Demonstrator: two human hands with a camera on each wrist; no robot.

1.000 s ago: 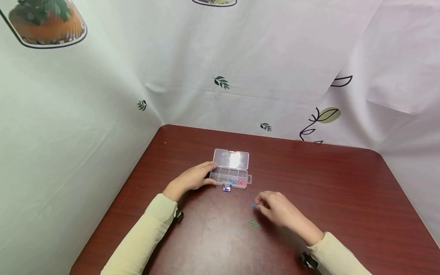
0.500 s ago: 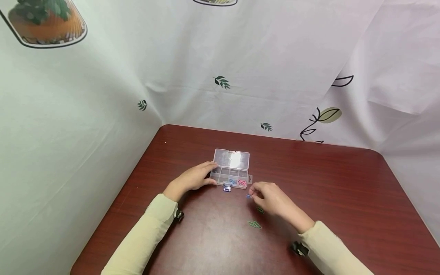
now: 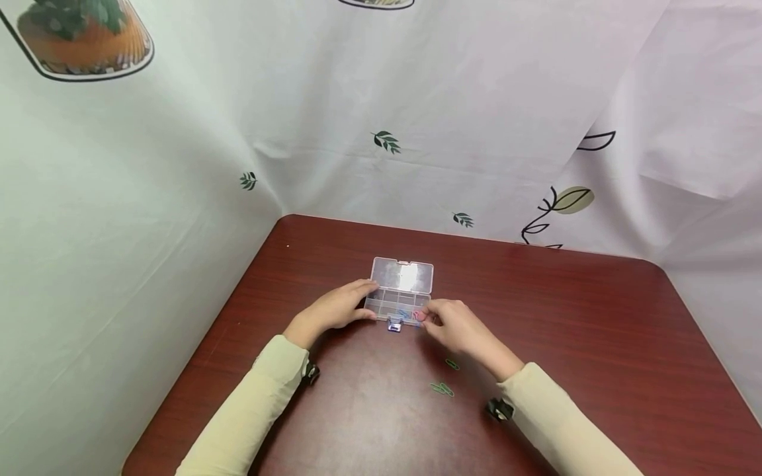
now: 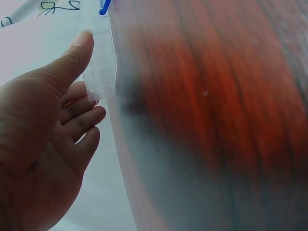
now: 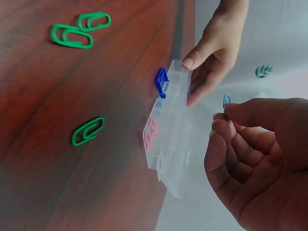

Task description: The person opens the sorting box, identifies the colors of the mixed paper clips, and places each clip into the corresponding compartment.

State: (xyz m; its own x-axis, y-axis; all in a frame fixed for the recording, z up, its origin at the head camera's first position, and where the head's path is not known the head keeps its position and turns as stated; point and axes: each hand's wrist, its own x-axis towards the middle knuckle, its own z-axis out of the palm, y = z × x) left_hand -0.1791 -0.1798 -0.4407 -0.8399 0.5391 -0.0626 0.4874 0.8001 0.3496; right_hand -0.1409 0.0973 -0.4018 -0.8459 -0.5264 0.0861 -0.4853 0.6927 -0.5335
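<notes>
A clear plastic compartment box [image 3: 388, 309] stands on the table with its lid [image 3: 401, 275] raised at the back. My left hand [image 3: 339, 307] holds the box's left end, thumb at the front wall and fingers round behind. Between thumb and fingertips, my right hand [image 3: 461, 327] pinches a blue paper clip [image 5: 226, 100] over the box's right end. Pink paper clips [image 5: 151, 134] lie in the right front compartment, with blue ones [image 3: 403, 314] in the compartment beside it. A blue latch [image 5: 161, 82] hangs at the box's front.
Two green paper clips [image 3: 442, 389] lie together on the dark red table [image 3: 565, 317], and another green paper clip [image 3: 452, 364] sits nearer the right hand. Patterned white cloth [image 3: 333, 132] hangs behind and beside the table.
My right hand has moved up and left to the box with the blue paper clip, uncovering a green paper clip on the table. The left hand has stayed on the box.
</notes>
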